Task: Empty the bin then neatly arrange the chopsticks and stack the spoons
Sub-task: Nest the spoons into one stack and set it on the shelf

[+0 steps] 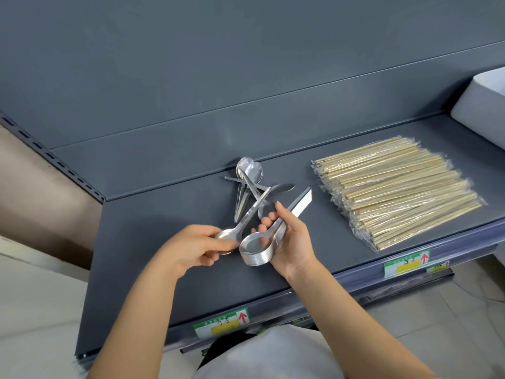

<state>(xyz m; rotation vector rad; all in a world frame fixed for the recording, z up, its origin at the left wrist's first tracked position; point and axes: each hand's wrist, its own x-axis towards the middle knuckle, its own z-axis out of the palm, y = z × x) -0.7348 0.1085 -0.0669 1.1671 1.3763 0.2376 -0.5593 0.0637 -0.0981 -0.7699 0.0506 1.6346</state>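
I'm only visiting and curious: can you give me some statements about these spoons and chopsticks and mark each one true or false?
1. The right hand holds a stack of nested spoons. True.
2. The left hand is empty. False: it grips a single spoon at the bowl end.
3. Every spoon is already in the stack. False: several loose spoons lie crossed over one another on the shelf.
4. The wrapped chopsticks lie flat on the shelf, side by side, to the right of the spoons. True.
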